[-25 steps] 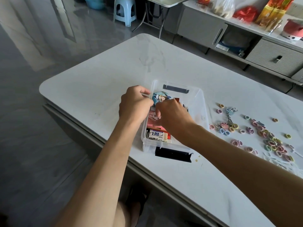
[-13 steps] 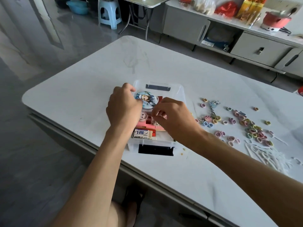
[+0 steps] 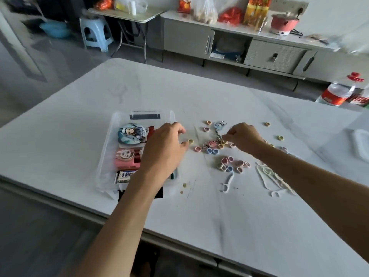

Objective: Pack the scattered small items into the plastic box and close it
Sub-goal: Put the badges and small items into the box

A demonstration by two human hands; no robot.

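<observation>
"Now, item one: the container?"
"Clear plastic box [image 3: 108, 148], open on top, by the near edge of the white table [image 3: 199, 226], toward that edge's left end. One black latch [image 3: 144, 116] on its far end wall, a second black latch [image 3: 122, 194] on the near one."
"Contents?"
"Far end: round badge [image 3: 131, 133] with a cartoon figure, lying flat. Middle: pink piece [image 3: 125, 157] with a cartoon face on it. Near end: small white pack [image 3: 124, 176] with dark lettering. The left forearm hides the box's right side."
"Hands?"
"Left hand [image 3: 163, 148] is over the box's right wall with its fingers curled. The thumb tip is just beside a yellow ring [image 3: 190, 141] on the table. I cannot tell whether the hand holds anything. Right hand [image 3: 244, 137] is further right, fingers bent down at the chain of a keychain [image 3: 218, 129]. Grip or mere touch, cannot tell."
"Loose stock?"
"Small coloured rings [image 3: 231, 163] in pink, blue and yellow, scattered right of the box, with a tighter cluster toward the near edge. One white floss pick [image 3: 226, 182] lies apart, nearer that edge. A heap of floss picks [image 3: 273, 176] lies beside the right forearm. At the table's right edge is a pale rimmed piece [image 3: 360, 145], too blurred to name."
</observation>
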